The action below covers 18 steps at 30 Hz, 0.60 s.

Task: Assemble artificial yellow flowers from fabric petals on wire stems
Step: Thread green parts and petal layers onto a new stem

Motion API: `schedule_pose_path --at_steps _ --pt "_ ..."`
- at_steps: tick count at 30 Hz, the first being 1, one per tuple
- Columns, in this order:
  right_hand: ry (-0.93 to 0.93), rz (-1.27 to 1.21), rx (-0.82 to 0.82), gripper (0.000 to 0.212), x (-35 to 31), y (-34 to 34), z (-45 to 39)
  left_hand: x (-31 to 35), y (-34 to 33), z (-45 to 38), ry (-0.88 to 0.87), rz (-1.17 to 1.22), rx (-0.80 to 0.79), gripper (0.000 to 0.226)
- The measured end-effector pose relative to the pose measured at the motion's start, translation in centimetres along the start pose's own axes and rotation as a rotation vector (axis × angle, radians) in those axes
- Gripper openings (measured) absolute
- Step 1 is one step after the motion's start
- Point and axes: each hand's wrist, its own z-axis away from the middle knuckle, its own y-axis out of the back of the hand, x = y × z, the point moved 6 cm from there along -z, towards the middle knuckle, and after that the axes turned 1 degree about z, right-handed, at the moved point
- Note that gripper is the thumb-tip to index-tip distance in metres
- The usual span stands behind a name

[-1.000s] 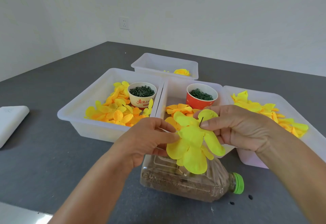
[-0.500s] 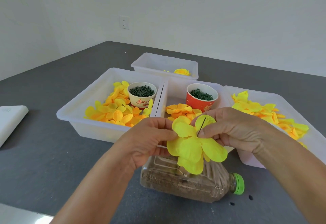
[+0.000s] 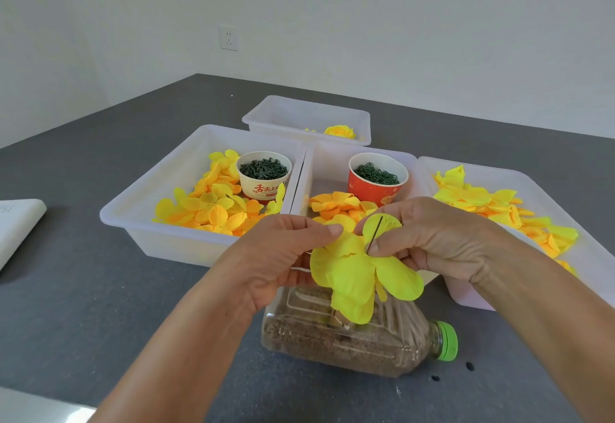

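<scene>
A bright yellow fabric flower hangs between my hands above a plastic bottle lying on its side. A thin dark wire stem pokes up through the petals. My left hand pinches the petals' left edge. My right hand pinches the wire and the petal at its base. Loose yellow and orange petals fill the left tray, the middle tray and the right tray.
A cream paper cup and a red paper cup hold small dark green parts. A far tray contains one finished yellow flower. A white flat object lies at the left on the grey table.
The flower has settled slightly lower between my hands and the petals have spread flatter. More of the wire shows above the petals. Both hands kept their hold.
</scene>
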Motion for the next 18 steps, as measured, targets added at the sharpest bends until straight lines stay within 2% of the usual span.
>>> schedule_pose_path --at_steps 7,10,14,16,18 --pt "0.029 0.017 0.007 0.025 -0.2 -0.1 0.3 -0.3 -0.3 -0.1 0.041 -0.038 -0.024 0.043" --pt "0.043 0.034 0.025 0.024 -0.4 -0.1 0.4 -0.2 -0.6 0.2 0.041 -0.036 -0.020 0.055" --pt "0.062 0.058 0.041 0.024 -0.6 -0.1 0.6 0.6 -0.7 0.5 -0.084 -0.137 0.094 0.069" --pt "0.062 0.060 0.040 0.023 -0.6 -0.2 0.7 1.1 -1.1 0.8 -0.153 -0.178 0.093 0.063" --pt "0.054 0.050 0.051 0.023 -0.5 -0.1 0.7 1.3 -1.5 0.9 -0.166 -0.204 0.067 0.044"
